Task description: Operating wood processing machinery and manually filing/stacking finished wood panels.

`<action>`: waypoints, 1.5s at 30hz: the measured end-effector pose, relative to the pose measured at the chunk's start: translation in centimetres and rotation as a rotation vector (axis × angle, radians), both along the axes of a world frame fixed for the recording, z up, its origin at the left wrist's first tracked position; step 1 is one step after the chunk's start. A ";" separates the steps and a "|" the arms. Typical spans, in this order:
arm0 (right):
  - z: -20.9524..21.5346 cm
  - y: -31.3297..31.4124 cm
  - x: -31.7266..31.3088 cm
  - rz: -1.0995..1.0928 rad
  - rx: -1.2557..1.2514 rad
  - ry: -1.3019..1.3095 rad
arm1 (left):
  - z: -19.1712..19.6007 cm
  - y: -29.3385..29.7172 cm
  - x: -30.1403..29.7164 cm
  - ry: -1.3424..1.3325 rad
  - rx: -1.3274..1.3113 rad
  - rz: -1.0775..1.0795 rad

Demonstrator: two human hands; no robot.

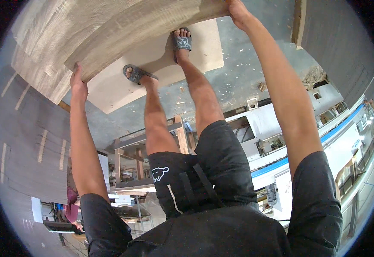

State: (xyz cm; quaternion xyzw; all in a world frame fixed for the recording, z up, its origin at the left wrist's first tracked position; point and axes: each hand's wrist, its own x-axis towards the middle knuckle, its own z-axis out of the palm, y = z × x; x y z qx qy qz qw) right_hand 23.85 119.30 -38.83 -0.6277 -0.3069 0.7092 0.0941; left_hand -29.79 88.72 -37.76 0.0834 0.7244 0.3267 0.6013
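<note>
A long wood-grain board (142, 33) spans the top of the view, its right end farther away than its left. My left hand (79, 85) grips the near left corner, with the thumb against the edge. At the opposite end, my right hand (240, 16) is closed on the board, and its fingertips are partly cut off by the top of the picture. Larger wood-grain panels (41, 36) lie beyond the board at the upper left. How much of the board rests on them I cannot tell.
Both my sandalled feet stand on a pale sheet (210, 53) on the grey floor. Grey panel stacks rise at left (26, 122) and right (339, 40). A wooden frame (133, 187) and a long white machine with a blue stripe (268, 169) are near my legs. A person in maroon (70, 206) is at lower left.
</note>
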 end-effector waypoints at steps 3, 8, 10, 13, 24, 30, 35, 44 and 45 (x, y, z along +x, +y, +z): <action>0.2 0.2 -0.8 0.061 -0.067 0.039 | 0.3 0.8 1.1 0.078 -0.094 0.136; -0.3 -0.2 -0.1 0.038 -0.052 0.036 | -0.1 1.0 1.6 0.126 -0.141 0.181; -0.4 -0.2 0.4 0.007 -0.047 0.040 | -0.5 0.8 1.2 0.122 -0.146 0.153; -0.2 -0.1 1.0 -0.074 -0.047 0.055 | -0.8 0.4 0.8 0.104 -0.108 0.159; 1.2 -6.1 -3.1 -1.124 -0.273 0.473 | -0.2 -1.8 6.4 -0.446 0.150 1.174; 2.2 -6.1 -4.8 -1.098 -0.224 0.447 | 0.1 -1.0 6.7 -0.394 0.134 1.180; 1.4 -7.0 -3.8 -0.995 -0.197 0.275 | 0.0 -1.2 7.0 -0.423 0.151 1.171; -1.4 -12.4 1.0 -0.857 -0.283 0.200 | 0.7 -9.0 11.1 -0.237 -0.200 0.841; -0.5 -12.7 1.1 -0.697 -0.284 0.172 | 1.6 -10.2 12.1 -0.211 -0.262 0.739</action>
